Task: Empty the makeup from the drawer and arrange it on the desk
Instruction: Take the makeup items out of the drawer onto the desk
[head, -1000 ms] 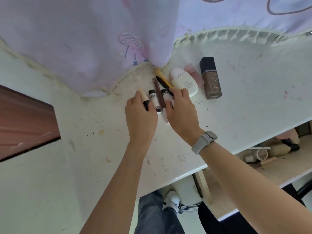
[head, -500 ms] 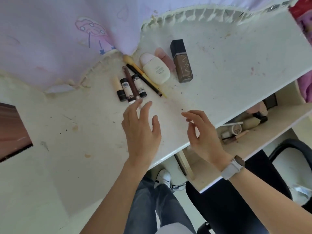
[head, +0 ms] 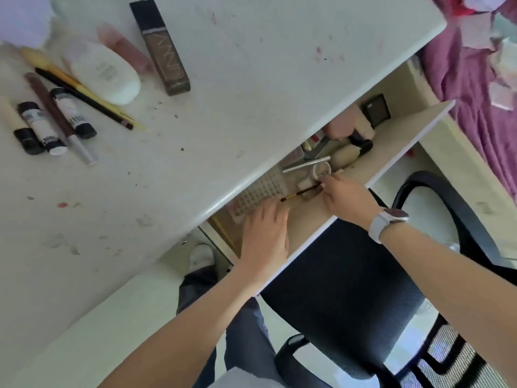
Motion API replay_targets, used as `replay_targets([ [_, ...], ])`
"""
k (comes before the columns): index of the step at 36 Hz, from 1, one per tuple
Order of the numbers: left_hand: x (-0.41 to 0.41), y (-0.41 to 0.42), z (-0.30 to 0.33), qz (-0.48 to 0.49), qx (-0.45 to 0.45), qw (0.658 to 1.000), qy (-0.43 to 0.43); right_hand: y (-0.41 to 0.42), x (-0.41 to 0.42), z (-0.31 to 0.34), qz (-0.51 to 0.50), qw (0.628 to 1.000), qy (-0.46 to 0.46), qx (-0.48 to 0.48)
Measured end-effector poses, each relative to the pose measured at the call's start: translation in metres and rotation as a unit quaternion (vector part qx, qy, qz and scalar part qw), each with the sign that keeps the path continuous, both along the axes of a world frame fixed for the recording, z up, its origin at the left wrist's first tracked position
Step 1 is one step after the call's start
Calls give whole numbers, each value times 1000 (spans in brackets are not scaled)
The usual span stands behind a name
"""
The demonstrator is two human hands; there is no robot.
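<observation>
The open drawer (head: 402, 130) sticks out from under the white desk (head: 251, 79). Inside lie a small round pot (head: 321, 170), a silver stick (head: 306, 163), a beige tube with a black cap (head: 349, 155) and a black compact (head: 376, 110). My right hand (head: 345, 196) pinches the end of a thin black-and-gold brush (head: 299, 194) lying in the drawer. My left hand (head: 265, 233) rests palm down in the drawer's near end, fingers apart, beside a grid-patterned sheet (head: 260, 189). On the desk lie a brown foundation bottle (head: 165, 51), a white tube (head: 105, 72), pencils (head: 84, 96) and small tubes (head: 42, 127).
A black mesh office chair (head: 349, 275) stands right below the drawer front. Purple bedding (head: 475, 79) with scattered papers fills the upper right. My trouser legs and a white shoe (head: 201, 256) show under the desk edge.
Both hands left the row of makeup on the desk and dropped into the open drawer. The right hand closed on the thin brush; the view swung right and down.
</observation>
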State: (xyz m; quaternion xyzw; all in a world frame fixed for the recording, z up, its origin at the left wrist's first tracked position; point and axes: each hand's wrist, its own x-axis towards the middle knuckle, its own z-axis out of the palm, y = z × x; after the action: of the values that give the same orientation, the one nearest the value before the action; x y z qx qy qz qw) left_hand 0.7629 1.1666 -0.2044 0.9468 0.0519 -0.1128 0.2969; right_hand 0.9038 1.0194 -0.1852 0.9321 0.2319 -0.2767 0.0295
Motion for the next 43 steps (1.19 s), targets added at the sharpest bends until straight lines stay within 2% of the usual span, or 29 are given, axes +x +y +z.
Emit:
replay_targets([
  [2, 4, -2, -21, -4, 75, 995, 68, 1, 13, -14, 38, 999, 23, -27],
  [6, 10, 0, -49, -1, 169, 978, 123, 6, 27, -38, 97, 993, 60, -30],
  [8, 10, -3, -51, -4, 199, 973, 117, 4, 31, -46, 116, 991, 52, -48],
  [10, 8, -6, -45, 5, 215, 974, 74, 2, 35, -49, 125, 990, 26, -59],
  [14, 8, -5, -44, -12, 204, 979, 8, 4, 42, -52, 143, 987, 10, -76],
  [20, 29, -5, -45, 29, 204, 972, 115, 10, 43, -54, 165, 982, -22, -87],
  [23, 35, -9, -48, 49, 195, 969, 140, 11, 44, -53, 179, 980, -23, -88],
  [32, 36, -3, -35, 103, 180, 972, 108, 14, 41, -54, 190, 981, 39, -9],
  [43, 21, 0, -16, 100, 79, 991, 34, 18, 44, -46, 249, 966, 64, -34],
])
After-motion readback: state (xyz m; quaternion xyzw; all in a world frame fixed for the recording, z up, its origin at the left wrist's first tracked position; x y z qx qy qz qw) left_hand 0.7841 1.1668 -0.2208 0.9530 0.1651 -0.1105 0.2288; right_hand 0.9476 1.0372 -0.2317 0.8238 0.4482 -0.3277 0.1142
